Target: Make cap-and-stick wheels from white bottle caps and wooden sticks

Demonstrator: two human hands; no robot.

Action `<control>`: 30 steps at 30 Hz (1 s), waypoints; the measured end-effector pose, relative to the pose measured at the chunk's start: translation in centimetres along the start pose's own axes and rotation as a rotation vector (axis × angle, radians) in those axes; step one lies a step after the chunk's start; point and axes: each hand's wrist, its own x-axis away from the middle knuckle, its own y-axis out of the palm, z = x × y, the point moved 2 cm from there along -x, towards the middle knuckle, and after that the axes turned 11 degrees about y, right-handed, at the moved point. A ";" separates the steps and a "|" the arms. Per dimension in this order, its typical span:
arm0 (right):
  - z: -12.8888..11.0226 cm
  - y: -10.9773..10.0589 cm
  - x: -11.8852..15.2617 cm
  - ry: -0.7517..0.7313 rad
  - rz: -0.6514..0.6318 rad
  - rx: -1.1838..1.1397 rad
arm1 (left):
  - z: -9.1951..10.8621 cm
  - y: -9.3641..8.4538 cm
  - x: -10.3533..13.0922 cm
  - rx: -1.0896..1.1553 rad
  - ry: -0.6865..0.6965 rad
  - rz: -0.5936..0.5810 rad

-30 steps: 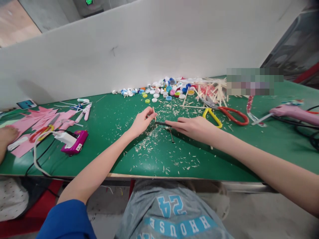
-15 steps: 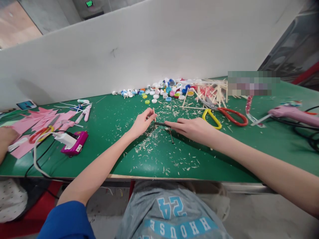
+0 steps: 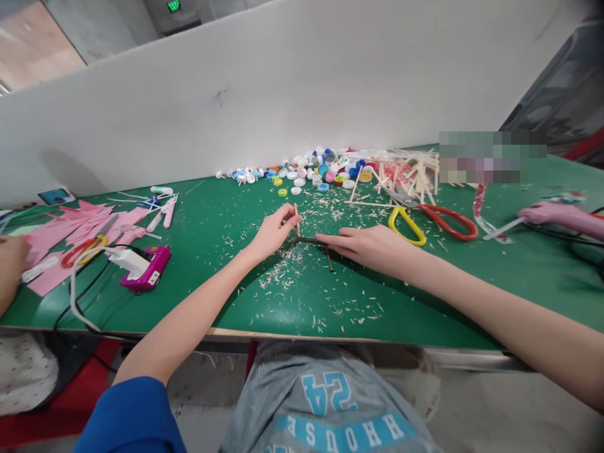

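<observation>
While the left hand (image 3: 277, 228) pinches a thin wooden stick (image 3: 297, 230) near upright between thumb and fingers, the right hand (image 3: 370, 247) holds a narrow black tool (image 3: 309, 241), forefinger extended along it, tip at the stick's lower end, low over the green table (image 3: 198, 251). Pale shavings (image 3: 277, 270) all around, thin dark rod (image 3: 329, 260) on the tool's near side, scissors (image 3: 409, 202) just beyond the right hand, bottle caps (image 3: 323, 170) back by the white partition (image 3: 226, 126)
</observation>
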 end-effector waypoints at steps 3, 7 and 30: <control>0.0 -0.2 0.0 0.022 0.024 0.005 | -0.1 0.0 0.0 0.005 0.007 0.000; 0.0 -0.1 0.0 0.005 0.018 -0.026 | -0.1 0.0 0.0 0.007 0.001 0.005; 2.4 -3.2 0.5 0.308 -0.771 -0.812 | -0.8 0.1 0.1 -0.013 0.006 0.016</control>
